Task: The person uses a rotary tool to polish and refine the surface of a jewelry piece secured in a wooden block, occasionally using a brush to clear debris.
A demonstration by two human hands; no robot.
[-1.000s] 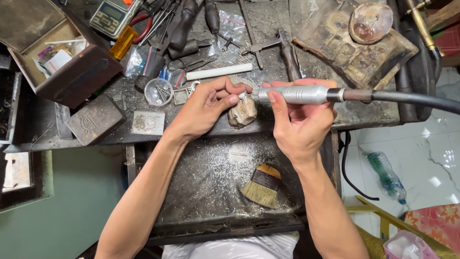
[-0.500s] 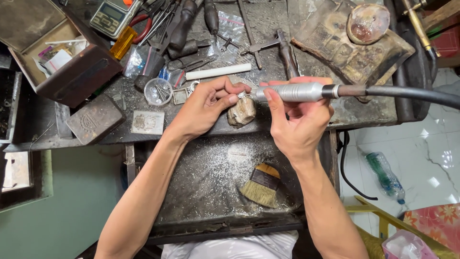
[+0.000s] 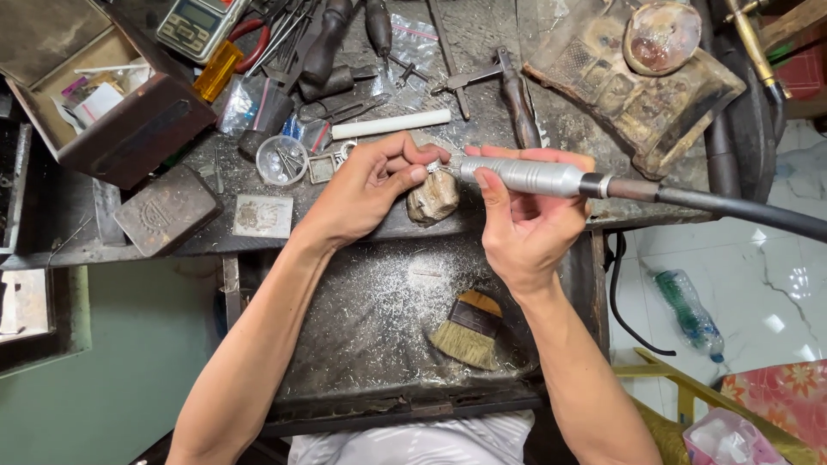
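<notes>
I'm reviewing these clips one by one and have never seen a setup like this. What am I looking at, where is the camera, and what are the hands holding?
The single view comes from a camera worn on the person's head, looking down at their own two bare hands over a cluttered workbench.

The right hand holds a silver rotary handpiece, a pen-like power tool fed by a thick black cable running off to the right. The left hand pinches a tiny piece at the tool's tip; it is too small to identify. Both hands steady themselves by a worn wooden peg at the bench edge.

Below, a dark tray holds metal filings and a flat brush. On the bench lie pliers and other hand tools, a small digital scale, an open box and a white rod.
</notes>
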